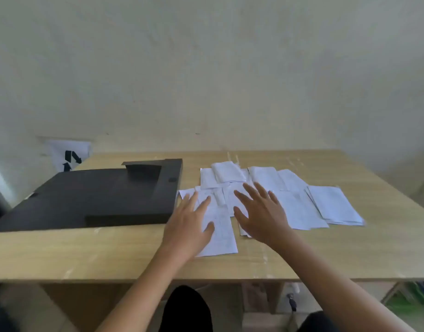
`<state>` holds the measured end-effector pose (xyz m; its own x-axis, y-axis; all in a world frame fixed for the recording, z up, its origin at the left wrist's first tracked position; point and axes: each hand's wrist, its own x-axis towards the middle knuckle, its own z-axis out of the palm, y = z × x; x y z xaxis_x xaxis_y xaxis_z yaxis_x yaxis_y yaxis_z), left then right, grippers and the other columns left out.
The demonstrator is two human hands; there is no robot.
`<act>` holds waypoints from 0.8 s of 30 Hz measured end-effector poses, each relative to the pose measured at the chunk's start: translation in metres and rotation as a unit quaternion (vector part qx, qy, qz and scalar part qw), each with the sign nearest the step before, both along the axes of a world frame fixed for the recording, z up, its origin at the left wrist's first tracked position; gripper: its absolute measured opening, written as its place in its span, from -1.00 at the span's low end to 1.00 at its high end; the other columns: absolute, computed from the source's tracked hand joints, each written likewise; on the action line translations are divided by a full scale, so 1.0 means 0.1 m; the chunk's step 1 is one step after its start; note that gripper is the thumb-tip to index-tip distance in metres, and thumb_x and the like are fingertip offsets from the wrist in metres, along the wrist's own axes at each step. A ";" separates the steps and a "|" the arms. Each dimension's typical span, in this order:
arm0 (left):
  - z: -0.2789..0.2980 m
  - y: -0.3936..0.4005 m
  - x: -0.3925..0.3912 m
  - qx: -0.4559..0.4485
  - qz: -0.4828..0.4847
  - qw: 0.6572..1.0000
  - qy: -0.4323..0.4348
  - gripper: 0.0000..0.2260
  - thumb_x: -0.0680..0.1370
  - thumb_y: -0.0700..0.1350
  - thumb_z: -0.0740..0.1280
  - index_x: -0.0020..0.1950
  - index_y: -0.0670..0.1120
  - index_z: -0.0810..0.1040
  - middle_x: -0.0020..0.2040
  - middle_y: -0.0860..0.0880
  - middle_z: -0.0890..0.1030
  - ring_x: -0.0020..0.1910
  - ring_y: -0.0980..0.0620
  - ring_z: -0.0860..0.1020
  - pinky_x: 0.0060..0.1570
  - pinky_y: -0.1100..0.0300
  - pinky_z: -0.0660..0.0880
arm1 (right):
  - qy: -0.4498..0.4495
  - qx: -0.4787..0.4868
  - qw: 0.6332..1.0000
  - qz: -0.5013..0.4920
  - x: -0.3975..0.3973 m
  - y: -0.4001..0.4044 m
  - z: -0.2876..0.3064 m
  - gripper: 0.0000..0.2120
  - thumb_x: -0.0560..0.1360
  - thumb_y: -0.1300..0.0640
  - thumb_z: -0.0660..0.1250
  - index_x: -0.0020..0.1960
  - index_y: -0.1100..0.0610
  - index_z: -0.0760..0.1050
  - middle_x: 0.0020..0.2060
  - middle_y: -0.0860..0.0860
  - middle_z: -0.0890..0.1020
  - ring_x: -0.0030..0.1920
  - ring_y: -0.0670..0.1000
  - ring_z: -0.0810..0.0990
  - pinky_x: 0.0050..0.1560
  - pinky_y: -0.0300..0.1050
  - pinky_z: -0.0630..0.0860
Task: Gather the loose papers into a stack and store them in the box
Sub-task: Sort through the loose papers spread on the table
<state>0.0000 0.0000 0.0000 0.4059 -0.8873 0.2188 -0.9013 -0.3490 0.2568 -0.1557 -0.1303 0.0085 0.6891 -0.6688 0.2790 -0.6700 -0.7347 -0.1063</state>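
Loose white printed papers point(299, 200) are spread on the pale wooden bench point(110, 250), at three o'clock from the flat black lidded box point(86, 197). Left hand point(189, 226) and right hand point(261, 214) are held over them, each grip splayed, empty. Gathering seems barely begun; sheets must next be swept together.

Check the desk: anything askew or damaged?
Only the papers: fanned out unevenly right of the black box, overlapping at odd angles, one folded sheet at the back. Both hands open over them. No damage visible.
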 end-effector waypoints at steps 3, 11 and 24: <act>-0.22 -0.02 -0.05 0.047 0.015 0.998 0.047 -0.37 0.66 0.23 0.15 0.68 0.07 0.06 0.70 0.01 -0.04 0.67 -0.01 -0.12 0.57 0.01 0.12 | 0.028 0.057 0.998 -0.032 -0.07 -0.09 -0.22 -0.50 0.63 -0.18 0.04 0.55 -0.12 0.20 0.58 -0.06 0.16 0.60 0.06 0.00 0.56 0.14 0.03; -0.45 -0.24 0.02 0.067 0.040 0.996 0.051 -0.43 0.66 0.32 0.01 0.66 0.21 0.08 0.70 -0.01 -0.09 0.67 -0.13 -0.18 0.62 -0.09 -0.15 | 0.001 0.125 0.992 -0.010 -0.12 -0.27 -0.45 -0.54 0.64 -0.15 0.04 0.52 -0.14 0.23 0.55 -0.04 0.21 0.58 0.01 0.06 0.57 0.06 0.02; -0.46 -0.70 0.17 0.072 0.112 0.988 0.075 -0.41 0.65 0.31 0.02 0.67 0.19 0.06 0.69 -0.18 -0.10 0.66 -0.18 -0.21 0.60 -0.08 -0.21 | -0.063 0.155 0.986 -0.015 -0.04 -0.38 -0.55 -0.56 0.67 -0.12 -0.05 0.52 -0.18 0.23 0.57 -0.04 0.19 0.59 -0.03 0.02 0.59 0.08 -0.09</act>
